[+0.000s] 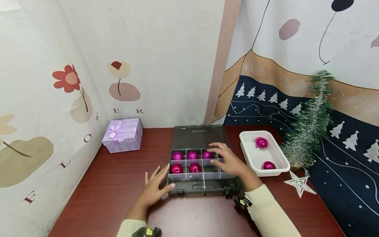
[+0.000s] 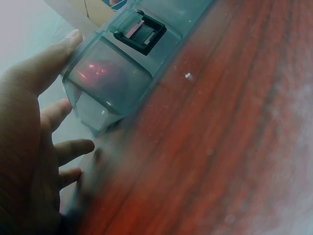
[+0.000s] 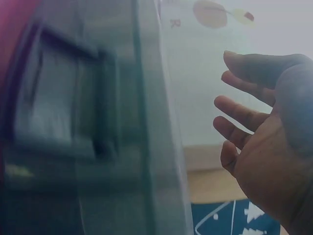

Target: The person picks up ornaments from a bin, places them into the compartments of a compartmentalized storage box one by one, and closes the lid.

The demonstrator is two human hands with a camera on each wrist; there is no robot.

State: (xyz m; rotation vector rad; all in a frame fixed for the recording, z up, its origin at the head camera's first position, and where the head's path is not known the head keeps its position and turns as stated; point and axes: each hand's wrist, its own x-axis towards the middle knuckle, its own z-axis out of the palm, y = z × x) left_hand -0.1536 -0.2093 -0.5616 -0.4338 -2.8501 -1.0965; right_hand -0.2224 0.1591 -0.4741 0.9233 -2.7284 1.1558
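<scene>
A dark see-through compartment box (image 1: 189,187) lies on the table with its lid (image 1: 193,137) folded back. Several glittery magenta baubles (image 1: 192,155) fill its back row, the rightmost mostly covered by my right hand (image 1: 231,162). Two shiny magenta baubles (image 1: 176,168) sit in the row in front. My right hand is over the box's right side, fingers spread and loosely bent; the right wrist view shows nothing between them. With fingers extended, my left hand (image 1: 154,190) rests at the box's left edge, thumb (image 2: 68,46) by the front corner in the left wrist view.
Right of the box stands a white tray (image 1: 245,149) with two shiny magenta baubles (image 1: 261,143) inside. A white star (image 1: 300,184) and a small tinsel tree (image 1: 311,128) are farther right. At the back left sits a lilac gift box (image 1: 122,135), near the printed cloth wall.
</scene>
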